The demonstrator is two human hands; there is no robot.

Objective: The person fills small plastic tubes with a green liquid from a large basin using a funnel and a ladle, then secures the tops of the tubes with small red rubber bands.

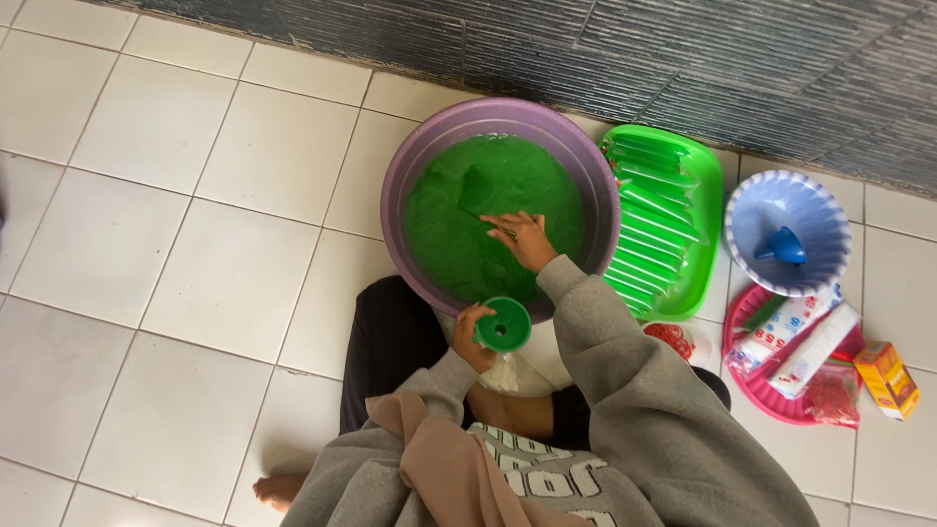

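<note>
Left fingers (467, 330) clenched round green funnel (502, 324) (clear bag (505, 372) just beneath), right fingers (509, 227) loosely spread, dipping over green liquid (459, 224) in purple basin (408, 171) just beyond.

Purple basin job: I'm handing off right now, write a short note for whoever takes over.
Left hand: holds a green funnel over a clear plastic bag in the lap.
Right hand: reaching into the purple basin, at a scoop in the green liquid.
Done: filled green packets lie in rows on the green tray.
Left: the basin is far from empty.
</note>
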